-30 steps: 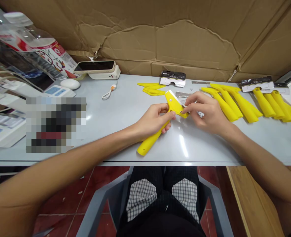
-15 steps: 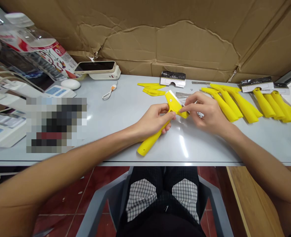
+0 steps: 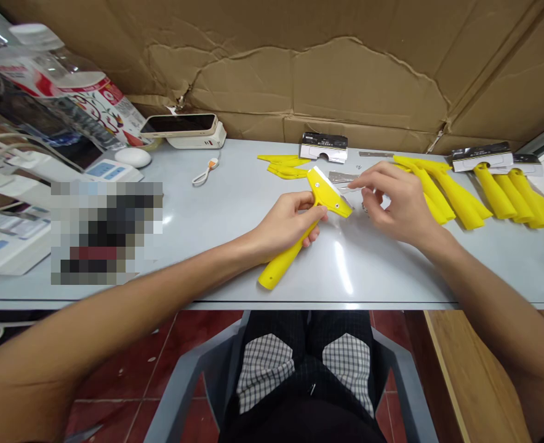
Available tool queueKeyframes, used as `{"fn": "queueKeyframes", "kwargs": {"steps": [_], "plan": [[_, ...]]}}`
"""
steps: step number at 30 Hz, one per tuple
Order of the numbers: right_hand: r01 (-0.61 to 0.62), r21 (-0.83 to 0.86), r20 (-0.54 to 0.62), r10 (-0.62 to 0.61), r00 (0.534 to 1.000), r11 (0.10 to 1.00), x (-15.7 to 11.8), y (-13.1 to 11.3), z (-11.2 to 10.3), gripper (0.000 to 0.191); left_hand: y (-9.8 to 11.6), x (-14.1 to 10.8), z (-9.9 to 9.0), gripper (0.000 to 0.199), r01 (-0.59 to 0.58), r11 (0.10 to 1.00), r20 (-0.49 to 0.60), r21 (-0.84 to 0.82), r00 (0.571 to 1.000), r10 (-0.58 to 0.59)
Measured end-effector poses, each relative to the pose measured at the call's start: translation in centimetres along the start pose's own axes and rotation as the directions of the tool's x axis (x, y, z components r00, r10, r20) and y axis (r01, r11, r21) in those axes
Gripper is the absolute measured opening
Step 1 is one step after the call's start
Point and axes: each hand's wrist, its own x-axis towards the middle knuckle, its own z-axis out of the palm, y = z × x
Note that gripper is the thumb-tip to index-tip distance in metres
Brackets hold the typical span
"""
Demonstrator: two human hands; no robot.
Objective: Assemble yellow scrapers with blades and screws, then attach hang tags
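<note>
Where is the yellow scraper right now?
In the head view, the scraper is near the middle, gripped in the left hand, with the right hand just to its right.

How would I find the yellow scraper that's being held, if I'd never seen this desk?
Start at the big brown cardboard wall, then look down to the shiny grey tabletop before it. Near its middle, the bare left hand grips a yellow scraper with a wide head. Unlike the yellow plastic handles on the right, it's in a hand.
</note>
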Motion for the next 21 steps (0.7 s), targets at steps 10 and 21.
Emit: {"fn": "queueKeyframes", "kwargs": {"steps": [10,21], "plan": [[-0.181,-0.182,0.052,0.193,0.980,0.967,0.8,2.8,-1.9,0.017,-1.0,1.7,-1.7,0.015,-0.141,0.981,-0.167,0.132,0.972,0.162],[-0.195,-0.181,0.121,0.218,0.968,0.964,0.7,3.3,-1.6,0.014,-1.2,3.0,-4.3,0.031,-0.188,0.716,-0.136,0.672,0.920,0.369]]}}
